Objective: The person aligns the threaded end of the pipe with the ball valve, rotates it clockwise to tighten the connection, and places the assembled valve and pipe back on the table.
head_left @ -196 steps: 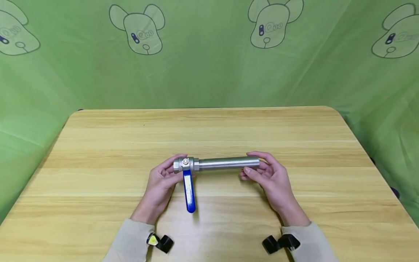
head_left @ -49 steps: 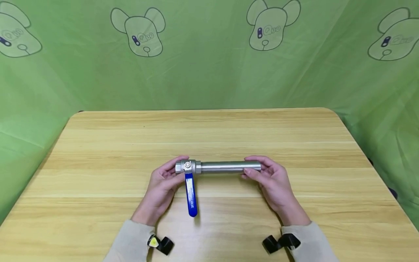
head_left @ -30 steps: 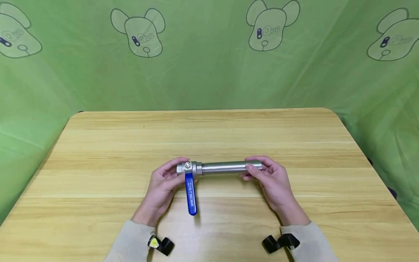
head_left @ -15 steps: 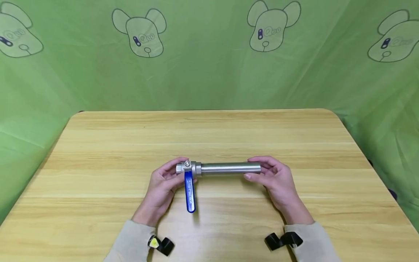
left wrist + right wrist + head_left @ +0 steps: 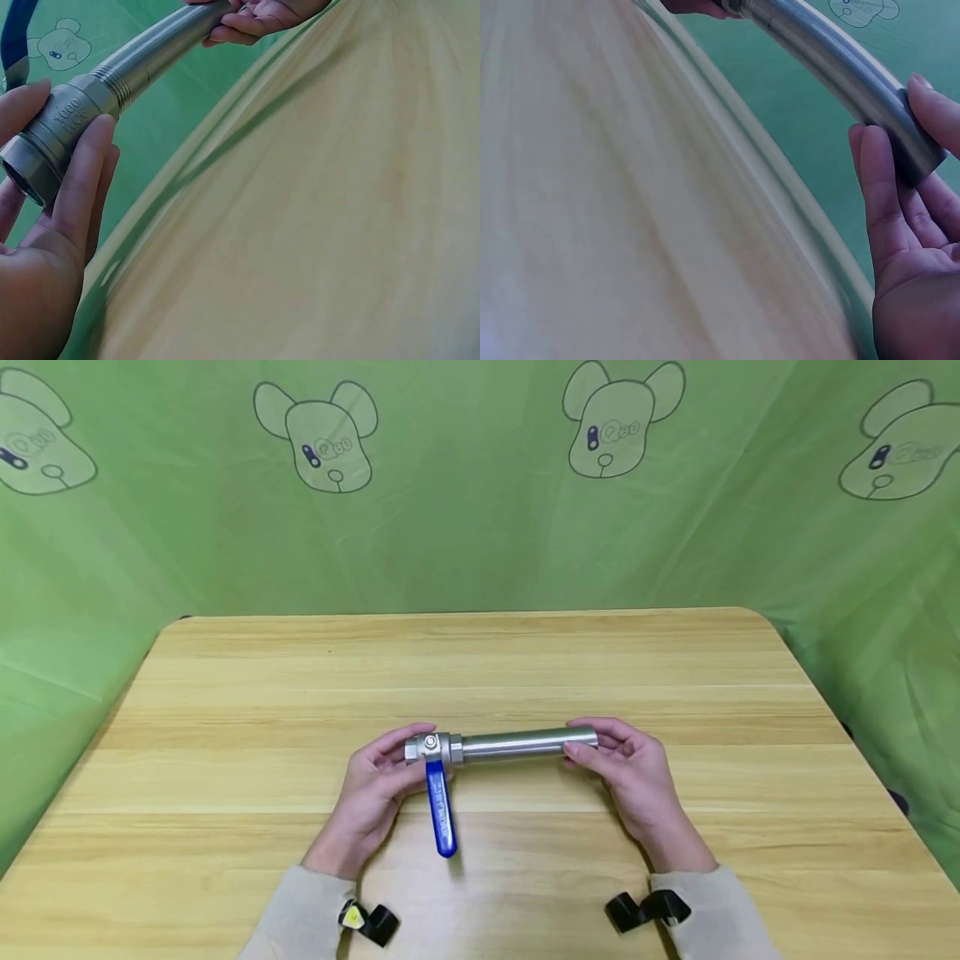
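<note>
A steel ball valve [image 5: 444, 747] with a blue lever handle [image 5: 442, 810] is held by my left hand [image 5: 369, 789], thumb in front and fingers behind the body. The lever points toward me. From the valve's right end runs a smooth steel pipe [image 5: 517, 744]; some bare pipe thread [image 5: 112, 84] shows at the joint in the left wrist view. My right hand [image 5: 637, 777] grips the pipe's far end, its thumb on the near side. In the right wrist view the fingers lie along the pipe [image 5: 847, 71] on both sides. Valve and pipe are held above the table, slightly tilted.
The wood-grain table [image 5: 480, 660] spreads out under both hands. Green cloth [image 5: 465, 527] with printed bear heads hangs behind it and along both sides. Black camera mounts [image 5: 378, 925] sit on both wrists, over light sleeves [image 5: 300, 914].
In the last half second my right thumb has come up from the pipe's lower edge onto its near side. The pipe's right end has risen a little, and the lever's tip has swung slightly right.
</note>
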A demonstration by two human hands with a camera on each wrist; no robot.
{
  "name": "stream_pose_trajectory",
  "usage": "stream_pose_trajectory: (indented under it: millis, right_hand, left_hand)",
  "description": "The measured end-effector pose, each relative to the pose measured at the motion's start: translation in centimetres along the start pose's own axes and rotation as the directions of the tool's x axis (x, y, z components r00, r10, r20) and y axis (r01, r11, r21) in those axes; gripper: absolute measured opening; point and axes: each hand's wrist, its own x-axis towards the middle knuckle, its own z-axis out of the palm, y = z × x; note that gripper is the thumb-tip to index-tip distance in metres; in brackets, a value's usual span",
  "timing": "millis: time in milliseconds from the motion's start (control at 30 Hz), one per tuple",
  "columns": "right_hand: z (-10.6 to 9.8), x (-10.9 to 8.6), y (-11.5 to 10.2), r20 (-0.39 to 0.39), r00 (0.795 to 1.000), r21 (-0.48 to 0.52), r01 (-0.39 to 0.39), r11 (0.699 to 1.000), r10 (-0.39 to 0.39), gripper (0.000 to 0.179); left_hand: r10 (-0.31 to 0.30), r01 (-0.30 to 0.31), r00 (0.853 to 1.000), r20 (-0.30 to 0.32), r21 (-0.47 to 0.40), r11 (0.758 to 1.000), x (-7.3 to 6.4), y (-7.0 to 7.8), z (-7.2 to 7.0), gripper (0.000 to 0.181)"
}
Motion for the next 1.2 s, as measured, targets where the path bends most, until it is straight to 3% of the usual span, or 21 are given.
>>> stream_pose_trajectory:
  millis: [233, 500, 767, 1200]
  right_hand:
    - [0.13, 0.01, 0.16, 0.0, 1.0, -0.007, 0.002, 1.0, -0.002, 0.019]
    - [0.17, 0.05, 0.1, -0.02, 1.0, -0.006, -0.015, 1.0, 0.015, 0.013]
    - [0.23, 0.09, 0.25, -0.034, 0.999, -0.035, -0.021, 0.999, 0.02, 0.009]
    - [0.47, 0.06, 0.22, -0.055, 0.997, -0.121, -0.052, 0.991, 0.046, 0.005]
  left_hand:
    - [-0.016, 0.015, 1.0, -0.013, -0.004, 1.0, -0.04, 0.05, 0.09, 0.045]
    - [-0.058, 0.061, 0.997, -0.046, 0.052, 0.997, -0.05, 0.27, 0.34, 0.071]
    - [-0.078, 0.082, 0.995, -0.069, 0.064, 0.995, -0.03, 0.28, 0.2, 0.068]
    - [-0.047, 0.05, 0.998, -0.044, 0.056, 0.997, -0.11, 0.21, -0.01, 0.067]
